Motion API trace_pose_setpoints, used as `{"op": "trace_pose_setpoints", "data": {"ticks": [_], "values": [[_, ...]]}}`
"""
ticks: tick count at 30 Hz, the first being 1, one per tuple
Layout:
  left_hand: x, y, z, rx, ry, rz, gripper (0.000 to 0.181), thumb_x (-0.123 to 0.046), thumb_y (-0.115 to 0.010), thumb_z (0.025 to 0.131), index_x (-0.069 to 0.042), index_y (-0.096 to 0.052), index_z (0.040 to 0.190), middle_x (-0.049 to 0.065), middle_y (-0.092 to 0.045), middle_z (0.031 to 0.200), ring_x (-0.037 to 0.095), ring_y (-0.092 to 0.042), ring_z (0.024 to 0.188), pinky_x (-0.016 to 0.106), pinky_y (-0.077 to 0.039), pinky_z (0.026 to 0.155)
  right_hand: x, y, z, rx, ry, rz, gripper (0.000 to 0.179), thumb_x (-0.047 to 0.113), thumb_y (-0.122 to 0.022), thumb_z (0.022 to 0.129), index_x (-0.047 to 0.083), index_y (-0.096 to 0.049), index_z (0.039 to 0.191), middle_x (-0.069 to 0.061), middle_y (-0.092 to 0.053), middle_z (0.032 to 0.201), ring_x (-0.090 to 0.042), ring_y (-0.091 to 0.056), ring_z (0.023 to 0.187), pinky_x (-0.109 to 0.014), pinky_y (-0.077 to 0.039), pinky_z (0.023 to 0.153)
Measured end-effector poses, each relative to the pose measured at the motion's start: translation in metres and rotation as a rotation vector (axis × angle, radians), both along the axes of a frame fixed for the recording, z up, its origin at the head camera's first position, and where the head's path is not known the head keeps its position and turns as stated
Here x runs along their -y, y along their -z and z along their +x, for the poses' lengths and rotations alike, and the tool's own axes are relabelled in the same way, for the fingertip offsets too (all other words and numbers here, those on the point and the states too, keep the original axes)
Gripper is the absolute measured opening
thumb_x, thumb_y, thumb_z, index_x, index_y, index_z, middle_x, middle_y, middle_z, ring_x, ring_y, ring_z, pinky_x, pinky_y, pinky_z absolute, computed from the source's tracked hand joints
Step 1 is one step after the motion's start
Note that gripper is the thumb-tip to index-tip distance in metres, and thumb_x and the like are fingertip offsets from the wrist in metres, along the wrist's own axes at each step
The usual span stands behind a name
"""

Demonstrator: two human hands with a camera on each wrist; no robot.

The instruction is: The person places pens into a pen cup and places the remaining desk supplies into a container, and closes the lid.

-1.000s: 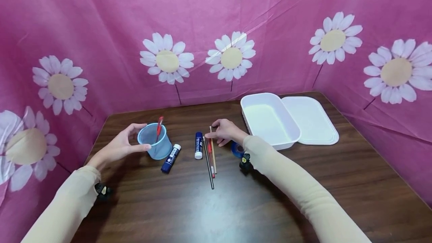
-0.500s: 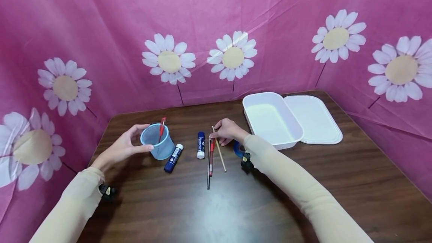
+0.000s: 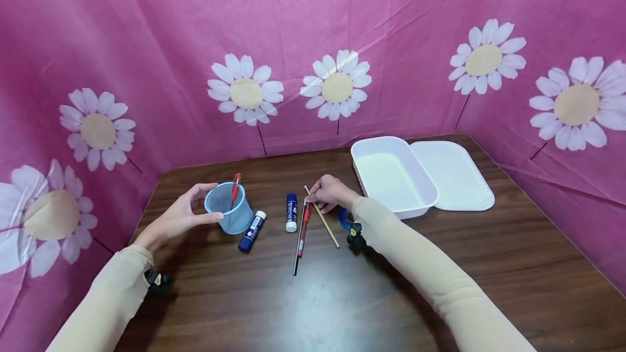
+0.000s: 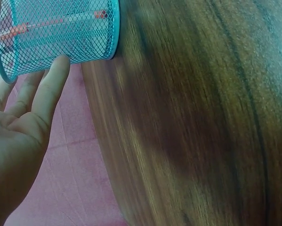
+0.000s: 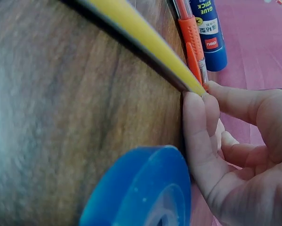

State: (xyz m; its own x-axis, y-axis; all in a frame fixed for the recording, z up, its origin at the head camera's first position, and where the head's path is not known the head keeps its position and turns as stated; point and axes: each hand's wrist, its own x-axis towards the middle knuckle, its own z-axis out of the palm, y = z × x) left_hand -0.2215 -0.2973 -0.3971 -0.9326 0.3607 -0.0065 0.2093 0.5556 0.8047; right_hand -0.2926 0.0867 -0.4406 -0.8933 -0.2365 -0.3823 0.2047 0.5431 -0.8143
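My left hand grips one round wire-mesh cup; my right hand pinches one slim yellow pencil. Counted: two cylindrical glue sticks, one ring-shaped tape roll.

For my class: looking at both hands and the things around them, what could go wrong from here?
1. The right hand pinches the yellow pencil near one end, close to the red pen on the table, which might get dragged along.
2. The blue tape roll lies close to that hand, so it could be nudged.
3. If the left hand shifts the mesh pen cup, the nearby glue stick may roll.
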Motion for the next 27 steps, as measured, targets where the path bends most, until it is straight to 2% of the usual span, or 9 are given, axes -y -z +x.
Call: {"op": "trace_pose_setpoints", "data": {"ticks": [8,14,19,22,27], "values": [[0.004,0.005,0.005,-0.016,-0.008,0.011,0.075,-0.026,-0.081,0.090,-0.013,-0.040,0.151,0.011,-0.057,0.135,0.029,-0.052,0.123,0.043,-0.043,0.099,0.002,-0.001,0.006,-0.009,-0.035,-0.011,0.007,0.011,-0.073,0.095,0.004,-0.072,0.094,-0.007,-0.061,0.075,-0.015,-0.056,0.060,-0.032,-0.060,0.056],[0.006,0.004,0.006,-0.022,0.001,0.020,0.075,-0.023,-0.080,0.090,-0.011,-0.039,0.151,0.013,-0.057,0.133,0.030,-0.052,0.122,0.049,-0.044,0.099,0.004,-0.006,0.004,0.007,-0.042,-0.038,0.007,0.006,-0.067,0.096,0.000,-0.071,0.096,-0.008,-0.060,0.075,-0.016,-0.055,0.061,-0.034,-0.060,0.058],[0.003,0.001,0.003,-0.011,0.006,-0.001,0.077,-0.027,-0.080,0.090,-0.012,-0.037,0.153,0.013,-0.055,0.137,0.029,-0.051,0.124,0.043,-0.044,0.101,0.001,-0.011,0.001,0.037,-0.073,-0.044,0.010,0.005,-0.063,0.097,-0.003,-0.068,0.101,-0.010,-0.061,0.082,-0.018,-0.056,0.066,-0.035,-0.061,0.061],[0.001,-0.001,0.000,-0.006,0.010,0.003,0.076,-0.027,-0.080,0.091,-0.011,-0.038,0.152,0.013,-0.053,0.139,0.030,-0.050,0.126,0.041,-0.043,0.101,-0.001,-0.014,-0.002,0.082,-0.087,-0.067,0.010,0.005,-0.061,0.098,-0.003,-0.065,0.103,-0.010,-0.060,0.083,-0.018,-0.055,0.068,-0.037,-0.061,0.063],[0.002,0.000,-0.002,0.000,0.007,-0.001,0.077,-0.028,-0.080,0.091,-0.012,-0.037,0.152,0.013,-0.053,0.139,0.031,-0.050,0.126,0.048,-0.041,0.102,-0.001,-0.022,-0.006,0.148,-0.129,-0.100,0.013,0.006,-0.058,0.099,-0.003,-0.064,0.108,-0.011,-0.060,0.090,-0.018,-0.057,0.072,-0.040,-0.061,0.067]]}}
